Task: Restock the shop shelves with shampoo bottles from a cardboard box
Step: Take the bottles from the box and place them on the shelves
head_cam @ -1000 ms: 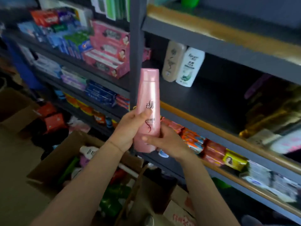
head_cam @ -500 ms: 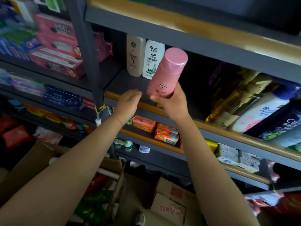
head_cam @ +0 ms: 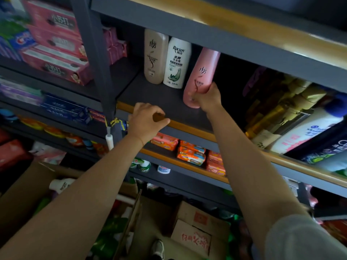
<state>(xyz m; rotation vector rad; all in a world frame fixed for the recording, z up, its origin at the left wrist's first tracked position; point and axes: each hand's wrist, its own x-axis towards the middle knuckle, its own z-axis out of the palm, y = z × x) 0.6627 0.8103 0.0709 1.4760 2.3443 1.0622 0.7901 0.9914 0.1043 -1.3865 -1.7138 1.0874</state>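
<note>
My right hand (head_cam: 208, 98) grips the lower end of a pink shampoo bottle (head_cam: 201, 74), which leans inside the dark shelf (head_cam: 159, 96) just right of a white shampoo bottle (head_cam: 176, 62) and a beige shampoo bottle (head_cam: 155, 56). The pink bottle's base is at or just above the shelf board; I cannot tell if it touches. My left hand (head_cam: 146, 121) rests on the shelf's wooden front edge (head_cam: 187, 126), fingers curled over it, holding no bottle. The open cardboard box (head_cam: 22, 196) with more bottles sits on the floor at lower left.
A grey upright post (head_cam: 95, 59) stands left of the shelf bay. Pink toothpaste boxes (head_cam: 54, 44) fill the left bay. Gold and white bottles (head_cam: 293, 117) crowd the shelf's right side. Soap packs (head_cam: 189, 152) lie on the shelf below. Another carton (head_cam: 193, 237) sits on the floor.
My right hand carried the pink bottle up and into the shelf beside the white bottle. My left hand let go of it and settled on the shelf's front edge.
</note>
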